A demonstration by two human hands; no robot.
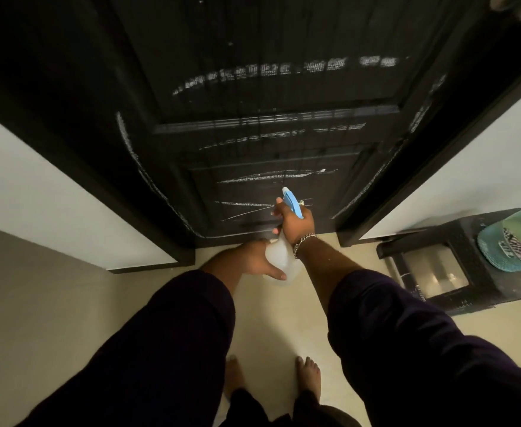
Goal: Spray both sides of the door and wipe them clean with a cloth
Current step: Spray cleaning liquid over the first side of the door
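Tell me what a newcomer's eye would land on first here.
First, the black door filling the upper middle, streaked with white marks. Next, the spray bottle with its blue nozzle low at the door's foot: the right hand grips its neck, the left hand steadies its base.

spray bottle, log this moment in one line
right hand: grips spray bottle at trigger | left hand: supports bottle base | nozzle toward door | door: white streaks
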